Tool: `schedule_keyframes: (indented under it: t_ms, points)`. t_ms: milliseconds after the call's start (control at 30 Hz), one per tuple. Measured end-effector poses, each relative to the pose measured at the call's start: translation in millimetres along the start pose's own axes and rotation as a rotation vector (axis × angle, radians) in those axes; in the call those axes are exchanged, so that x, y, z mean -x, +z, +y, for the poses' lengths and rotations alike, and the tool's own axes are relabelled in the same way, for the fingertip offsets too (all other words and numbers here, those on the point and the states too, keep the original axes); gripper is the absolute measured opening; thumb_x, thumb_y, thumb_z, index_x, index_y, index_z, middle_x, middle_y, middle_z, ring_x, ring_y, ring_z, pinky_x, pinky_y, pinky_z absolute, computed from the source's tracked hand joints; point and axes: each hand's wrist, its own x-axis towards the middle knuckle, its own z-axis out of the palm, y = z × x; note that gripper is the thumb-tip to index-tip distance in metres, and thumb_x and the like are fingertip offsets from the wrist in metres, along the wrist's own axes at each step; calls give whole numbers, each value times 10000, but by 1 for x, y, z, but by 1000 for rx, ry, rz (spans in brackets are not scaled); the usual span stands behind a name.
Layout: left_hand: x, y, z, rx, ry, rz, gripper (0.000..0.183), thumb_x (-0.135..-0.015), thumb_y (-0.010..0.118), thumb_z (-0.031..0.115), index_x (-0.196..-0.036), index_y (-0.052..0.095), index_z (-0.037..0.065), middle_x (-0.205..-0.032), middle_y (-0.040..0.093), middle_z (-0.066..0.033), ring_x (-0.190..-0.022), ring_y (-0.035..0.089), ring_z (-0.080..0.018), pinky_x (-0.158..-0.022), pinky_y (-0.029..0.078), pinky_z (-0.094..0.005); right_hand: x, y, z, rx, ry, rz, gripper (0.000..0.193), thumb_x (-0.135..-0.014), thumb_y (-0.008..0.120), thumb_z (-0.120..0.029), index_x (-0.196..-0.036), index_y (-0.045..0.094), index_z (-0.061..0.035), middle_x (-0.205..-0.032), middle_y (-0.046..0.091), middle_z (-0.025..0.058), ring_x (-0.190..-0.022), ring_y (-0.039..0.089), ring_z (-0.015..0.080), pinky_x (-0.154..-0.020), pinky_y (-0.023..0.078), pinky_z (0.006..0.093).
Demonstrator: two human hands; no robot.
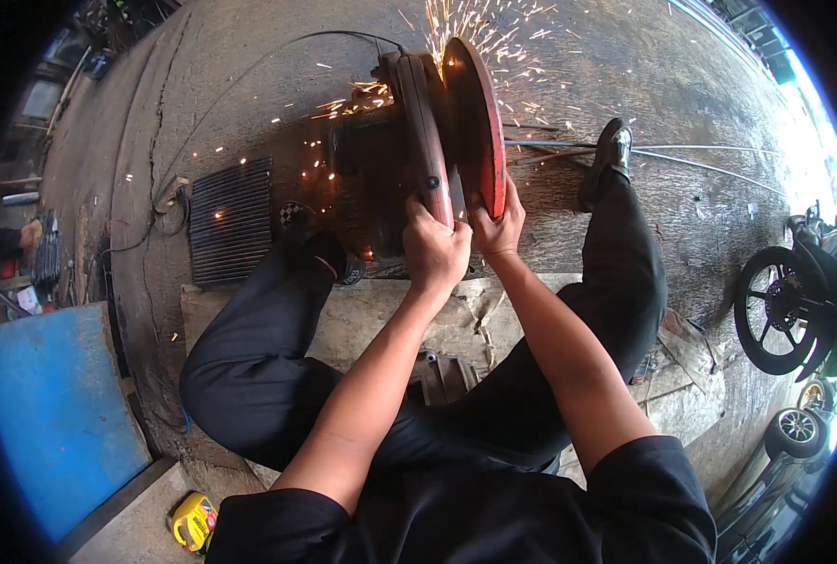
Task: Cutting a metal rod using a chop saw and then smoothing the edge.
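While sparks (pixel 451 23) fly, one power tool (pixel 414 89) (dark reddish handle (pixel 428 164), one round red-rimmed shield (pixel 489 122)) sits right of one black slatted panel (pixel 232 221); the left hand (pixel 437 244) clasps the handle, the right hand (pixel 500 224) grasps the shield.

One head-worn, wide fisheye view looks down from above and behind the hands (pixel 439 246), fairly near, facing the floor (pixel 677 99) around and beyond them.

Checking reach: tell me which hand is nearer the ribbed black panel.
Left. The left hand is right of the ribbed black panel; the right hand is farther right.
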Motion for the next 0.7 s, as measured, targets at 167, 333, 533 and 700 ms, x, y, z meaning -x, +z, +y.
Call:
schedule_keyframes:
  t_ms: [167,333,533,700]
  points:
    - [0,1,-2,0,19,14,531,-700,661,76,-1182,461,-26,-855,647,-274,-806,655,-440,-728,527,-499,1,0,0,-22,0,9,579,-731,648,-179,-1266,536,11,-1145,618,229,-1044,618,385,-901,489,408]
    - [1,0,0,-12,-19,-7,528,-701,658,77,-1180,462,-27,-853,647,-273,-807,655,-440,-730,528,-498,1,1,3,-26,-5,5,578,-732,650,-179,-1264,536,16,-1146,617,231,-1053,614,386,-909,486,410]
    - [0,1,-1,-21,-16,5,515,-702,655,83,-1167,464,-31,-847,645,-273,-800,654,-442,-728,531,-494,2,1,5,-2,-10,1,592,-729,648,-177,-1272,527,23,-1176,604,229,-1080,603,380,-931,477,411]
    - [-1,2,-4,-51,93,64,513,-702,655,89,-1159,463,-45,-848,641,-282,-793,654,-443,-716,532,-491,2,1,5,-43,16,-13,608,-721,643,-177,-1282,520,21,-1187,600,228,-1099,596,373,-943,472,407]
